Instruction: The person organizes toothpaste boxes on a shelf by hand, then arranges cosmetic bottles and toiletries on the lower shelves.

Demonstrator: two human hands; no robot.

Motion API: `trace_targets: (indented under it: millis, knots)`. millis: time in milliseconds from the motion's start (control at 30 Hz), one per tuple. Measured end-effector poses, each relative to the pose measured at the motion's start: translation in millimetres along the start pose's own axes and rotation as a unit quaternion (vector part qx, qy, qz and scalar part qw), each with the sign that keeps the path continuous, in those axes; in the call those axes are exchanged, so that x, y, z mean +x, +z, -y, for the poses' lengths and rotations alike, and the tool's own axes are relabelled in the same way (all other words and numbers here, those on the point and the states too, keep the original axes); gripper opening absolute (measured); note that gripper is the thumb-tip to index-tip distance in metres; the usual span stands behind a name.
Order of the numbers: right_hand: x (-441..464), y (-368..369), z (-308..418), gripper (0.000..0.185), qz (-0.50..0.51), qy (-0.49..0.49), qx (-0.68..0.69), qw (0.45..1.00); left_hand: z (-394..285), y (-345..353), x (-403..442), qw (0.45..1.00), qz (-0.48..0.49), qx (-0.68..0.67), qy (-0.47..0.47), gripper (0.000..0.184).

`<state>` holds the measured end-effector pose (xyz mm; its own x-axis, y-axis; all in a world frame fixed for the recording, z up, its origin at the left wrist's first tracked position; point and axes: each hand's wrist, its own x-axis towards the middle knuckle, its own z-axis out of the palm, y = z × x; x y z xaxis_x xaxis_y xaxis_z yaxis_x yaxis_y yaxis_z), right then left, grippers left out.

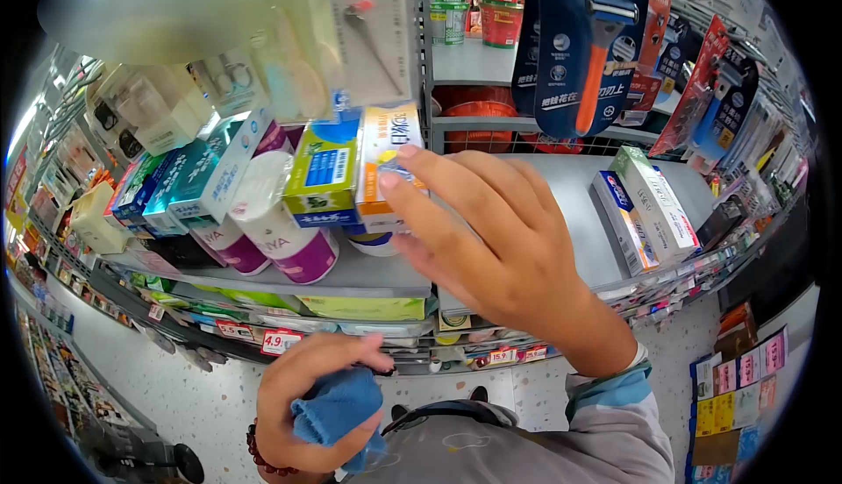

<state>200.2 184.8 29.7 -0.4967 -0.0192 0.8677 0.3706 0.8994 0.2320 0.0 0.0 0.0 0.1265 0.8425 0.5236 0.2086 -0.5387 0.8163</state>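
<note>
- Blue cloth [331,407] was bunched in the left hand [303,392], its fingers curled over the top and the thumb across the near side; a loose end showed below the thumb.
- A dark beaded bracelet [256,451] circled the left wrist, behind the gripping fingers.
- The right hand [504,243] reached out over a grey shelf [561,181]. Its fingers were bent and slightly apart, with two fingertips against an orange-and-white box [374,164]; whether they pinched it could not be told.
- That box was directly at the right fingertips, on their left side.
- Just beyond it, further left of the fingers, was a green-and-yellow box [320,168] with blue panels, close beside the first.
- Left again, white-and-purple bottles [298,243] stood near teal boxes [219,168].
- Well to the right of the right fingers, a green-and-white carton [653,203] lay beside a narrower blue-and-white carton [623,221] on the shelf.
- Above and right of the same fingers hung a dark blue pack with an orange-handled razor [592,72]; above and left of them hung clear packets [373,28].
- Just beyond the left fingers, red-and-white price labels [281,341] lined a lower shelf edge.
</note>
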Motion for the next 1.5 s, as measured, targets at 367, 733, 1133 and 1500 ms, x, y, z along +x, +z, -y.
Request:
trace_targets:
  millis: [367,733,1133,1500]
  knots:
    - [17,7,15,0.064,0.024,-0.022,-0.107,0.994,11,-7,40,0.992,-0.034,0.123,0.015,0.08]
    - [7,5,-10,0.055,-0.048,-0.014,-0.071,0.996,23,3,45,0.978,-0.01,0.208,0.03,0.074]
    - [-130,-68,15,0.058,0.047,0.16,-0.083,0.982,40,65,57,0.98,0.123,0.157,-0.008,0.065]
    - [-196,-101,-14,0.047,0.087,0.259,-0.101,0.957,67,172,133,0.955,0.239,0.153,-0.086,0.08]
